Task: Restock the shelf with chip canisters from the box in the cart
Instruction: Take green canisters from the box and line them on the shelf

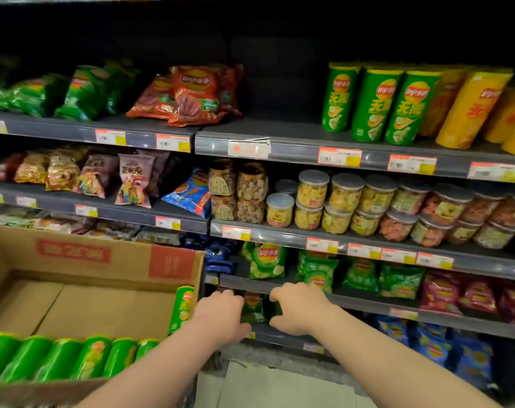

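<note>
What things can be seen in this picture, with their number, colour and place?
cardboard box: one, brown, lower left
lying green canisters: six, green, in a row inside the box
upright green canister: one, green, at the box's right wall
standing green canisters: three, green, top shelf, right
yellow canisters: several, yellow, right of those, some leaning
green chip bags: several, green, top shelf, left
red chip bags: few, red, top shelf, middle
jars: many, grey lids, second shelf
left hand: one, reaching toward a dark green bag
right hand: one, beside that bag; grip unclear
</note>
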`<action>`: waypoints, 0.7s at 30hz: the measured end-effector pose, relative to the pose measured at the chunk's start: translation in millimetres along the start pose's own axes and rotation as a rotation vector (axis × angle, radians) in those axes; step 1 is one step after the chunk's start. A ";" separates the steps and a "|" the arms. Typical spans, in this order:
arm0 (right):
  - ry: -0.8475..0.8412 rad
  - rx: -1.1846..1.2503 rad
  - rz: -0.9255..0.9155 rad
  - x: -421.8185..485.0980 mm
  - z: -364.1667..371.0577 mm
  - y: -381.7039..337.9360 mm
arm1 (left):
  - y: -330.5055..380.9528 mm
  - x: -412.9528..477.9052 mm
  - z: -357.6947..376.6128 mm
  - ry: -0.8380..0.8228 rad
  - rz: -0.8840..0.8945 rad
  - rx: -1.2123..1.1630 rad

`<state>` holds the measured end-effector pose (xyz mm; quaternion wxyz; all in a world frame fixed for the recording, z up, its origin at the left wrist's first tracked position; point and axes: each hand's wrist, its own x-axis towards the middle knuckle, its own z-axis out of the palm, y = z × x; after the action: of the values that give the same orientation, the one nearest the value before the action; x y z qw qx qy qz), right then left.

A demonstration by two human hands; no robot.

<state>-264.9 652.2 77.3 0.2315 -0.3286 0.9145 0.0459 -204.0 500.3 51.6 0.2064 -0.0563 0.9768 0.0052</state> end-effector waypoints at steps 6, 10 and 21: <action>-0.027 0.060 -0.037 10.7 11.0 -24.3 | -16.1 -8.4 17.3 -0.040 -0.025 -0.043; -0.034 0.064 -0.087 37.9 15.6 -56.1 | -47.7 -15.5 33.9 -0.086 -0.075 -0.094; -0.189 0.146 -0.089 149.5 35.6 -172.5 | -223.9 -16.0 93.7 -0.224 -0.247 -0.209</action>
<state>-244.7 439.4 -10.3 0.3421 -0.3454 0.8739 -0.0005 -126.7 282.7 -24.7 0.3061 -0.1959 0.9275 0.0875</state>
